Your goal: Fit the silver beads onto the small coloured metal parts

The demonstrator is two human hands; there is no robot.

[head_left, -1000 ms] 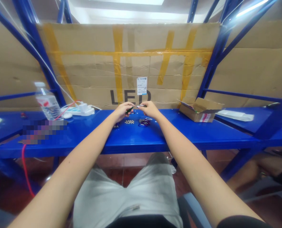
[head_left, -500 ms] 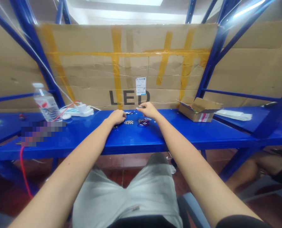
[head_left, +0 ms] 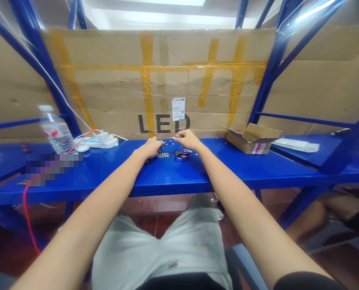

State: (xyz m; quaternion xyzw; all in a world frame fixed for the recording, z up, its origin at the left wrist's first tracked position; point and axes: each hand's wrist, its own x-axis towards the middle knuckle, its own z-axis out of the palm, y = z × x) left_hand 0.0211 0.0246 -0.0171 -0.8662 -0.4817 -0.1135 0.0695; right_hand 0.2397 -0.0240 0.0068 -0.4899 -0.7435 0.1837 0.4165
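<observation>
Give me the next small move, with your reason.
Perhaps have the left hand take one of the silver pieces toward the right hand: the left is close beside them, while the right pinches a small item. The left's grip is hidden.

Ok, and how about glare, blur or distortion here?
Head view: the tube light at upper right flares; the blue table carries a soft sheen; wide-angle stretch enlarges the forearms toward the lower corners; small print on the white label is unreadable; the small piece in the right hand is too soft to identify; mosaic blocks cover a patch at left.
</observation>
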